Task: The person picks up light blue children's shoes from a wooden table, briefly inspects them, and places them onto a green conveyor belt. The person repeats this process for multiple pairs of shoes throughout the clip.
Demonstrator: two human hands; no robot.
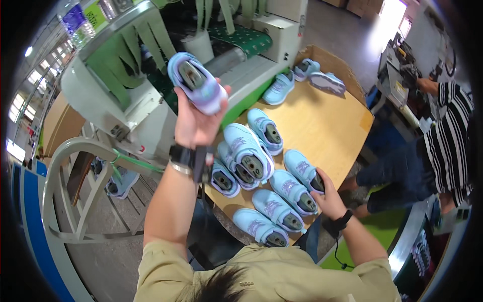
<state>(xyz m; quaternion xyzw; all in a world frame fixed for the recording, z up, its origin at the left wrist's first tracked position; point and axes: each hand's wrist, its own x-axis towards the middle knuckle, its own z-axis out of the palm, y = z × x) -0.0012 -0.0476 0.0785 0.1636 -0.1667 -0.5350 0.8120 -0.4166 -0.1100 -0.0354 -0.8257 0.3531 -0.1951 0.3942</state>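
Above the board (332,126), the left hand (196,123) grips one raised light-blue shoe (197,82); the right hand (328,194) clasps another (304,170) — roughly ten lie sorted, one mid-check.

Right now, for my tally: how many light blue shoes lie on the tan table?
11: three at the far end, eight clustered nearer, one under the right hand. Stacking may hide more. The left hand holds another shoe.

Well above and left of my raised left hand (195,123), I see coloured signs (83,20) hanging at the top edge: one purple-blue rectangle, one bright green beside it. Far up and right of my right hand (328,194), brown cardboard boxes (358,6) stand on the floor.
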